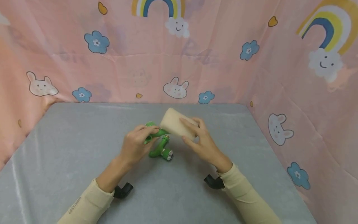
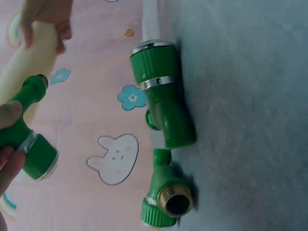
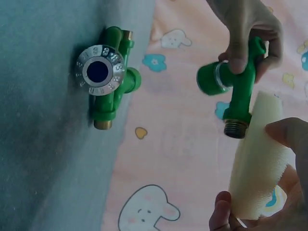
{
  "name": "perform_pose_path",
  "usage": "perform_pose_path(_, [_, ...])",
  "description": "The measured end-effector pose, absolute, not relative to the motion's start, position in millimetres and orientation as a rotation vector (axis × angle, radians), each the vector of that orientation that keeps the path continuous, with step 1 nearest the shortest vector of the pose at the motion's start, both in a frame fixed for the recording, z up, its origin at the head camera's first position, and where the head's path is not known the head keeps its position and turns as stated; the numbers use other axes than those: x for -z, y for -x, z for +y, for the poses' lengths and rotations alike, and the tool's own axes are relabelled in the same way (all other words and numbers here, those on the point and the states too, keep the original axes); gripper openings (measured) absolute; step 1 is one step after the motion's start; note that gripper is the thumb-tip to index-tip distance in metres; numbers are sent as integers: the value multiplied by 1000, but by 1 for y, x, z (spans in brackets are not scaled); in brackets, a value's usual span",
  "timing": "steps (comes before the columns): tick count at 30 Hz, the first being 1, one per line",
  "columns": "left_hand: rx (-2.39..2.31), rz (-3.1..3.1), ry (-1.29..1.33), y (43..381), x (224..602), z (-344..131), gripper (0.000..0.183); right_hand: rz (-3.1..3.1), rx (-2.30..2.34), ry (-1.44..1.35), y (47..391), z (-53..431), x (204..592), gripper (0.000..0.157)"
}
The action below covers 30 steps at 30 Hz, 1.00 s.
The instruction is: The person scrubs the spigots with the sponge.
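In the head view my left hand (image 1: 136,141) pinches a green tap (image 1: 159,133) between thumb and fingers. The right wrist view shows this tap's ribbed knob, silver band and threaded end (image 3: 236,128). My right hand (image 1: 202,141) grips a cream sponge block (image 1: 176,122), thumb on one face and fingers on the other. The sponge's edge is right at the tap's threaded end. Below them a second green tap (image 1: 159,151) lies on the table, its silver-faced knob (image 3: 99,70) toward me. A third green tap (image 1: 150,123) lies farther back, partly hidden by my left hand.
A grey cloth covers the table (image 1: 179,193). Pink printed curtains (image 1: 126,68) rise along its back and right side. Black curved pieces (image 1: 124,190) stick out by both sleeves.
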<state>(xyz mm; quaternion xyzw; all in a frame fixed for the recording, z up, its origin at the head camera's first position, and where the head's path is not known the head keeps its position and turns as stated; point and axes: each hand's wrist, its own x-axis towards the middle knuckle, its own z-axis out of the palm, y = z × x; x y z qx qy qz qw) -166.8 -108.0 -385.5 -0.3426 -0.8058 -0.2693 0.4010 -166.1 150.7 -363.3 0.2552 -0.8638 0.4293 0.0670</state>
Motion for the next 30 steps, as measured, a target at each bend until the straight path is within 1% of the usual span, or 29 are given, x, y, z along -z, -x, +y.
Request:
perform_pose_path(6, [834, -2078, 754, 169, 378, -119, 30, -2668, -1298, -704, 174, 162, 361, 61])
perform_pose_path(10, [1188, -2157, 623, 168, 374, -122, 25, -2606, -1336, -692, 175, 167, 358, 68])
perform_pose_path(12, [1430, -2185, 573, 168, 374, -122, 23, -2558, -1344, -746, 174, 165, 358, 73])
perform_pose_path(15, [1770, -2211, 524, 169, 373, -124, 21, -2512, -1379, -875, 171, 157, 360, 75])
perform_pose_path(18, [2063, -2212, 482, 170, 374, -127, 15, -2492, -1455, -977, 169, 150, 363, 74])
perform_pose_path(21, [2303, -2174, 447, 171, 373, -132, 8, -2488, -1502, -1016, 167, 147, 364, 73])
perform_pose_path(27, [2666, -1969, 462, 175, 369, -140, 19, -2504, -1478, -959, 168, 157, 356, 71])
perform_pose_path(30, [2795, -1893, 544, 176, 370, -140, 19, -2453, -1507, -956, 167, 161, 354, 70])
